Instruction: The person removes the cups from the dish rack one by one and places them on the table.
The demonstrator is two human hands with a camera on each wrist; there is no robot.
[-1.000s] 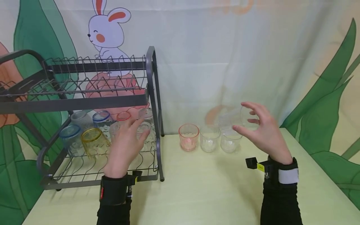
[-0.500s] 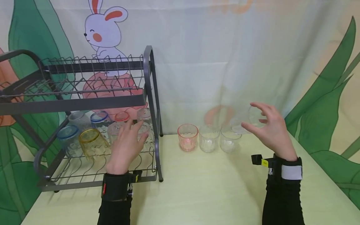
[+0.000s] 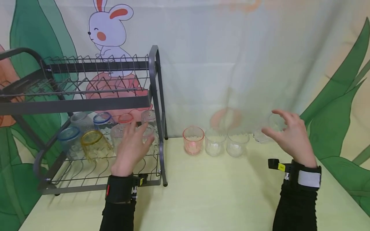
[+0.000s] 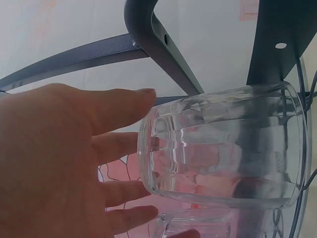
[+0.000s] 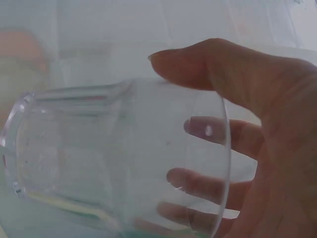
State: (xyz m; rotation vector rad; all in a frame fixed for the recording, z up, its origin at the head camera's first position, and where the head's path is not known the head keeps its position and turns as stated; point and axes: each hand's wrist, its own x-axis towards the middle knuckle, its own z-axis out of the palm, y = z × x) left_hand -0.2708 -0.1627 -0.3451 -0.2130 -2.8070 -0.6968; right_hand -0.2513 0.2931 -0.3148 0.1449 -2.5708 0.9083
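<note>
My right hand (image 3: 296,136) grips a clear glass (image 5: 94,153) near its rim, thumb on one side and fingers on the other. The glass is tilted, its base toward the table, to the right of the standing row; whether it touches the table I cannot tell. My left hand (image 3: 131,147) is at the lower shelf of the dish rack (image 3: 162,150). Its fingers are spread beside the base of an upside-down clear glass (image 4: 223,148); thumb and fingertips come close to its edge, and firm contact is not visible.
A red-rimmed glass (image 3: 193,141) and two clear glasses, a middle one (image 3: 215,144) and a right one (image 3: 237,144), stand upright in a row by the curtain. Several upturned glasses, including a yellow one (image 3: 96,144) and a blue-rimmed one (image 3: 70,144), occupy the lower shelf.
My right hand has carried the clear glass rightward, away from the row, and the glass's base has come down toward the table. My left hand has stayed nearly still at the rack.
</note>
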